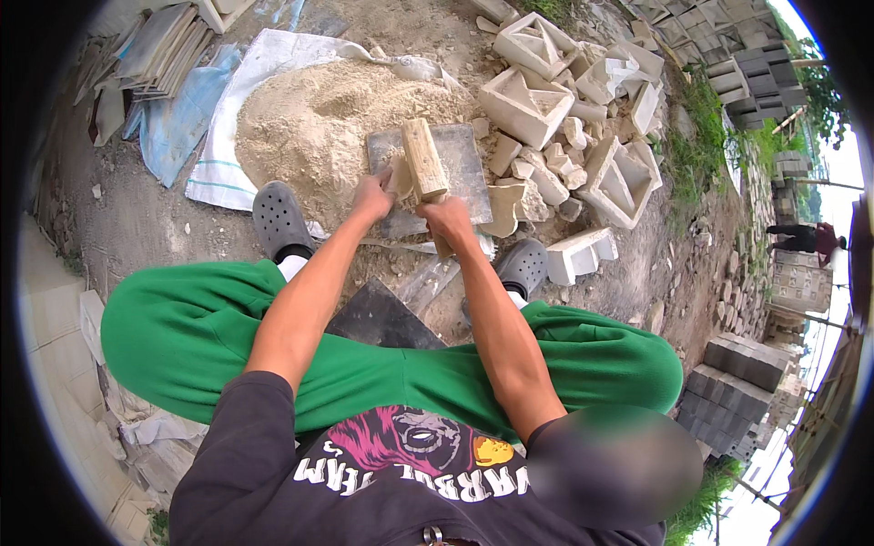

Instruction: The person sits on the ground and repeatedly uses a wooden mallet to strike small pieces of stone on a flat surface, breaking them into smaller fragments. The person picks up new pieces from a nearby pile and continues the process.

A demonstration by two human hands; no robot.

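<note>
My right hand (446, 220) is closed round the narrow end of a chunky wooden beater (422, 156), whose thick block end points away from me. Beside it, my left hand (371, 197) grips a pale tan piece (400, 176), partly hidden by the fingers and too unclear to name. Both hands are above a flat dark square slab (466, 164) that lies between my feet. Sandy powder (309, 114) is heaped on a white woven sack (218, 173) just beyond the slab.
Hollow cast blocks (526, 105) and broken chunks (546, 177) lie to the right. A dark plate (382, 314) is on the ground near me. At far left are stacked boards (159, 50) and blue sheeting (187, 118). A person (806, 238) stands far right near stacked grey blocks (742, 382).
</note>
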